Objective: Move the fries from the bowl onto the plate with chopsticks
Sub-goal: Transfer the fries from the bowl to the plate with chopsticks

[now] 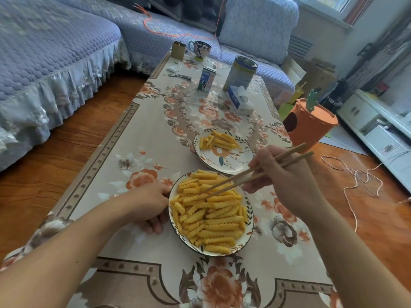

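A white bowl (pixel 248 237) with a dark rim sits near the table's front, heaped with crinkle-cut yellow fries (pixel 213 216). My left hand (pixel 148 206) holds the bowl's left side, fingers curled against its wall. My right hand (pixel 282 178) grips a pair of wooden chopsticks (pixel 249 176); their tips lie down among the fries at the bowl's upper middle. Behind the bowl stands a patterned plate (pixel 231 162) with a small pile of fries (pixel 219 140) on its far half.
The floral tablecloth (pixel 138 156) covers a long low table. Farther back stand a tissue box (pixel 239 100), a milk carton (pixel 206 80), a tin can (pixel 241 72) and a mug (pixel 199 49). An orange carrot-shaped bin (pixel 309 123) stands right of the table; a cord (pixel 355 181) lies on the floor.
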Demonstrator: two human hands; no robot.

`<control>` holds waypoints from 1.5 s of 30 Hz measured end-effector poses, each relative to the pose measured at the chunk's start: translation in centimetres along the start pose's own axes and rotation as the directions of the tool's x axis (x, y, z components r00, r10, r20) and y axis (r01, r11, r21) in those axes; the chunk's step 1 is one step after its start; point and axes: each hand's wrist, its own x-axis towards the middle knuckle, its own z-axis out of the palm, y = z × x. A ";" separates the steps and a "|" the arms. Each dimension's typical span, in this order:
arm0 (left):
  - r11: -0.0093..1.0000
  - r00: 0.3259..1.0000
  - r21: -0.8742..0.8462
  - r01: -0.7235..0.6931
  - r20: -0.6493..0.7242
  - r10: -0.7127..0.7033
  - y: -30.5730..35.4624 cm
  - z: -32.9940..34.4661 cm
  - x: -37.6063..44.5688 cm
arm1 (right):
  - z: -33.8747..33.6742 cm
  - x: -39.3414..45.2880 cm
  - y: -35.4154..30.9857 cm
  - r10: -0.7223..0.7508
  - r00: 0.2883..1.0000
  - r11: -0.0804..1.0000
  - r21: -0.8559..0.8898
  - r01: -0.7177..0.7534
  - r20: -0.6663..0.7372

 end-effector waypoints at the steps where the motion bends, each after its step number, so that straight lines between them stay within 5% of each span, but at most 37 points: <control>1: 1.000 1.000 -0.004 -0.001 -0.003 0.001 -0.1 0.0 0.0 | -0.2 0.0 0.0 -0.002 1.000 1.000 0.010 0.003 -0.011; 6: 1.000 1.000 -0.001 -0.006 -0.009 0.006 -0.4 0.2 0.1 | -3.0 2.1 0.3 -0.005 0.975 0.988 0.152 0.040 -0.220; 10: 1.000 1.000 -0.004 0.004 -0.002 -0.004 -0.1 0.1 0.1 | -4.1 6.0 2.9 0.047 0.924 0.996 0.093 -0.012 -0.380; 31: 0.999 0.999 -0.018 0.033 0.026 -0.033 0.4 -0.6 0.4 | 1.9 13.5 5.4 0.192 0.805 0.978 0.174 -0.112 -0.561; 45: 1.000 1.000 -0.015 -0.016 -0.006 0.016 0.1 0.0 0.0 | 3.8 12.4 5.8 0.226 0.823 0.971 0.186 -0.149 -0.520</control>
